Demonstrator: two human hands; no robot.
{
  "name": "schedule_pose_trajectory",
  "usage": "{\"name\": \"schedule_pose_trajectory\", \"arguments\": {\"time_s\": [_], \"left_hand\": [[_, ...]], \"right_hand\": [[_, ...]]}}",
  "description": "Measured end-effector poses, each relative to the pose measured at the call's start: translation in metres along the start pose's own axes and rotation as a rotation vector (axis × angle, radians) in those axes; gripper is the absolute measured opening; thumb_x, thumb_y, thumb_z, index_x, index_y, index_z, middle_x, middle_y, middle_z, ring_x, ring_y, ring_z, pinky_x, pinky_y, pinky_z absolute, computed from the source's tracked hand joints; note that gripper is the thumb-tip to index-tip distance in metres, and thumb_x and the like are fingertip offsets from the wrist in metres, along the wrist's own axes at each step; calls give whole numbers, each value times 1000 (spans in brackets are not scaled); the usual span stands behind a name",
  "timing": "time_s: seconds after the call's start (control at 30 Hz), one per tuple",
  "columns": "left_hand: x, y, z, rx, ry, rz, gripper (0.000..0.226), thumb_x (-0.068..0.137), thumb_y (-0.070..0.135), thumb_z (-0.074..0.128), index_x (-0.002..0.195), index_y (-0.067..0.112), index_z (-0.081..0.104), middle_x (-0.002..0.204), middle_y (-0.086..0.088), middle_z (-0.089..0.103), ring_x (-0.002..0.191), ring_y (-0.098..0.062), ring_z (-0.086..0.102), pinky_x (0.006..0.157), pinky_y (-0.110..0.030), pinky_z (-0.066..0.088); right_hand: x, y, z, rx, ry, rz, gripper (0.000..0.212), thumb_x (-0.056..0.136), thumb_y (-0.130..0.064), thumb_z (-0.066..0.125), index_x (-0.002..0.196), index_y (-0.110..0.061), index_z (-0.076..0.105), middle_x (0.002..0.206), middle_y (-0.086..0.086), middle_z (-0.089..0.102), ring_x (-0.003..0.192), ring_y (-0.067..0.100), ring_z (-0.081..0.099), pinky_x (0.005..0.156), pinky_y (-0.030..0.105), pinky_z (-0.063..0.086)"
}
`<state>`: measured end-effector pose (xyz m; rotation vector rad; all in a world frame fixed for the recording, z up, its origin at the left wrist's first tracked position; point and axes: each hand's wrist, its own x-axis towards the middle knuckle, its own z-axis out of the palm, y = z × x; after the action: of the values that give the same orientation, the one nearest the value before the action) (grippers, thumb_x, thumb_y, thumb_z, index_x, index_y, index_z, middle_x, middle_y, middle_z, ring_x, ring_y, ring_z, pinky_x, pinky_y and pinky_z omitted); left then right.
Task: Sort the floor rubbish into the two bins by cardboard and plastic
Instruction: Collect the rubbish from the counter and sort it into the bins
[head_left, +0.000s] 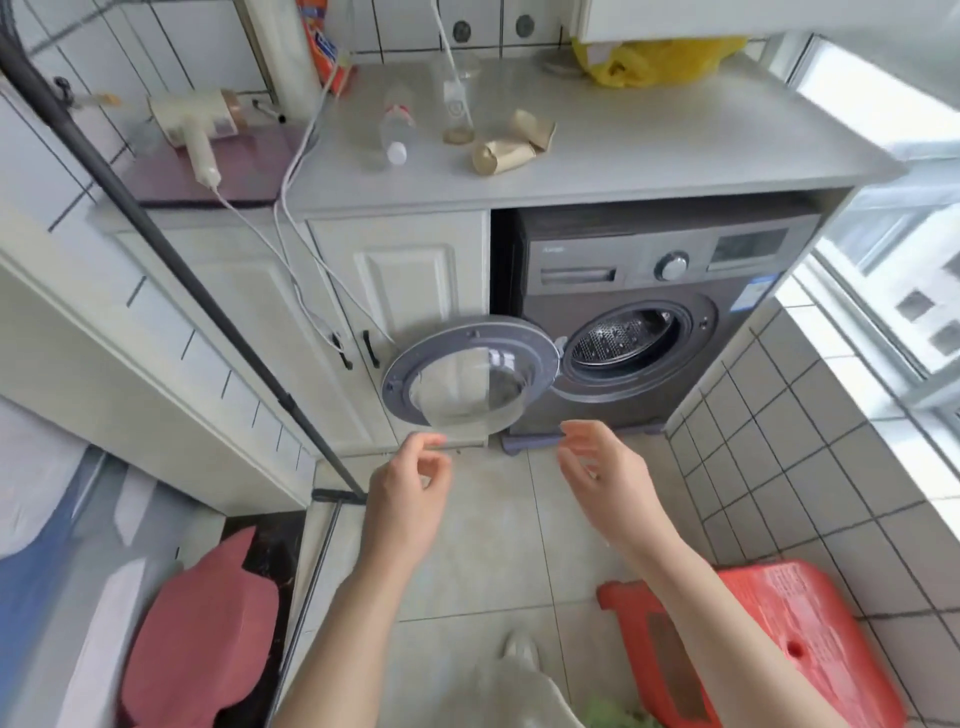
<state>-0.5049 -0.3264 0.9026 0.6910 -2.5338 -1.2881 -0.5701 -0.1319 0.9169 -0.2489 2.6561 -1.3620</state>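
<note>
My left hand (410, 493) and my right hand (602, 478) hover side by side above the tiled floor (493, 545), in front of the washing machine. Both are empty, with loosely curled fingers held apart. On the grey countertop (675, 145) lie a clear plastic bottle (396, 132) with a white cap and two crumpled cardboard tubes (506, 155), (535, 127). No bin can be made out for certain. A red plastic container (779, 623) sits at the lower right and a pink object (208, 623) at the lower left.
The washing machine (649, 322) stands under the counter with its round door (467, 374) swung open to the left. A black pole (156, 249) leans diagonally on the left. A yellow bag (649, 62), a hair dryer (197, 130) and white cables (301, 156) occupy the counter. Tiled wall on the right.
</note>
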Motion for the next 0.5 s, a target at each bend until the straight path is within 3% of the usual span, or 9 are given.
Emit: {"name": "schedule_pose_trajectory", "arguments": {"time_s": [0.07,0.27,0.5], "left_hand": [[31,19,-1,-4,36,21,16,88,18,61,103,21,63,87,1,71,78,-18,66,79,-34,52],[123,55,-2,23,80,89,17,87,16,62,104,19,64,85,1,70,77,-18,65,77,-33,52],[247,85,0,44,31,172,16,89,17,60,104,17,64,84,8,63,78,-12,61,75,-25,49]], "right_hand": [[39,-15,-11,6,-13,-38,25,90,-14,57,115,-16,59,101,-5,67,99,9,62,88,25,49],[143,-48,-30,-20,1,-109,25,91,-20,56,115,-15,60,105,-2,67,101,11,62,93,35,49],[258,-74,-29,-77,40,-147,24,91,-21,56,114,-14,60,108,-1,67,103,13,61,93,34,50]]}}
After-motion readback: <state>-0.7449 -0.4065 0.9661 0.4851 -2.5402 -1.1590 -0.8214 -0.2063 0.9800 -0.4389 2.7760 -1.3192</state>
